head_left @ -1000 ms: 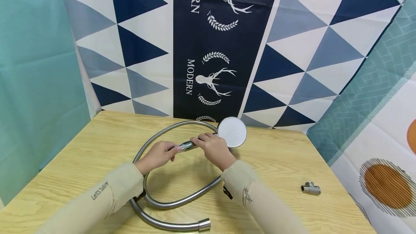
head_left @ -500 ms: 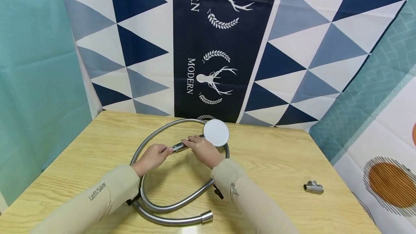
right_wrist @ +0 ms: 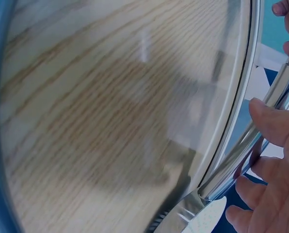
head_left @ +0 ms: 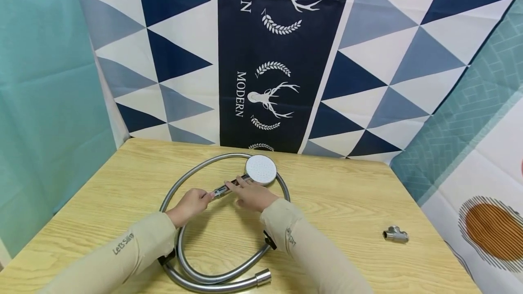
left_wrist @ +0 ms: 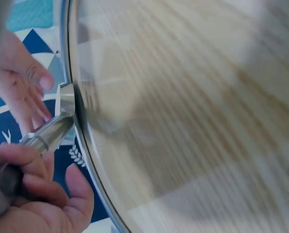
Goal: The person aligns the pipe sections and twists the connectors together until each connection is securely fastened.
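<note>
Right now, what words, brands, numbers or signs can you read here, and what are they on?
"MODERN", on the backdrop's dark panel.
"DERN", higher on that panel, its start cut off by the picture's edge.
"Let's Sli", on the left sleeve; the ending is unclear.
Right sleeve: lettering too small and creased to read.
Shower head and pipe fitting: none I can make out.

My head camera looks forward and down, across the surface [head_left: 343, 212] to the deer-print fabric [head_left: 273, 49] at twelve o'clock. My wrist cameras look from close in: left grip [left_wrist: 45, 191] at eight o'clock, right grip [right_wrist: 280, 182] at four, both sharing the shower-head handle [right_wrist: 241, 150].
</note>
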Demonstrator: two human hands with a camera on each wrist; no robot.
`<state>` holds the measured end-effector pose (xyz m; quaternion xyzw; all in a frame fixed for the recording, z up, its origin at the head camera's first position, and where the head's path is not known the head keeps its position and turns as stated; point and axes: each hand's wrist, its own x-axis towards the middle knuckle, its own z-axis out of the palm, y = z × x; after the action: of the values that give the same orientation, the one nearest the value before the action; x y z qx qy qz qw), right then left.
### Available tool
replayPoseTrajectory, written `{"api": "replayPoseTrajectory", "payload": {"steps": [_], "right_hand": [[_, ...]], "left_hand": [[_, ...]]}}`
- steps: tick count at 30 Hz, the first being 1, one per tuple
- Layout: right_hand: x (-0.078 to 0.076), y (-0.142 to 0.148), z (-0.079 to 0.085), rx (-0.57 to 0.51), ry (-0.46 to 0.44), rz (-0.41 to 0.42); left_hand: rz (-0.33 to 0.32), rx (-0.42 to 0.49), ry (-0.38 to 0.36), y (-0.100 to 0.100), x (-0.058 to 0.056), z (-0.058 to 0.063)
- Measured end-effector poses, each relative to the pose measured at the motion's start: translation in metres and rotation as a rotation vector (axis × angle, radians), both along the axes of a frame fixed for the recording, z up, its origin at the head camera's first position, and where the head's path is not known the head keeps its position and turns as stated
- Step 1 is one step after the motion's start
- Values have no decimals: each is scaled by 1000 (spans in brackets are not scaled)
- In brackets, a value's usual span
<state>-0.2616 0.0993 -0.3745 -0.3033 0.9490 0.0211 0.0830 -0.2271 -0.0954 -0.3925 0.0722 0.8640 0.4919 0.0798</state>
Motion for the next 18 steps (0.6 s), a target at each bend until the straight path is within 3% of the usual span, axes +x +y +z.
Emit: {"api": "replayPoseTrajectory", "payload": {"steps": [5,9,11,14,18], "right_hand": [[2,0,-2,9,-23,-22],[13,7,-3,63,-26,5],[24,12,-2,70,8,73],[46,23,2,-3,109,251],[79,38,5,-78,218,437]], "left_hand": [[-3,5,-39,-1,-2,-2],[-7,13,-95,-3,-6,-8],[-25,3,-126,-6,-7,-9],[-79,-12,-165,-11,-7,-9],[-141,-52,-150,-17,-9,-8]]}}
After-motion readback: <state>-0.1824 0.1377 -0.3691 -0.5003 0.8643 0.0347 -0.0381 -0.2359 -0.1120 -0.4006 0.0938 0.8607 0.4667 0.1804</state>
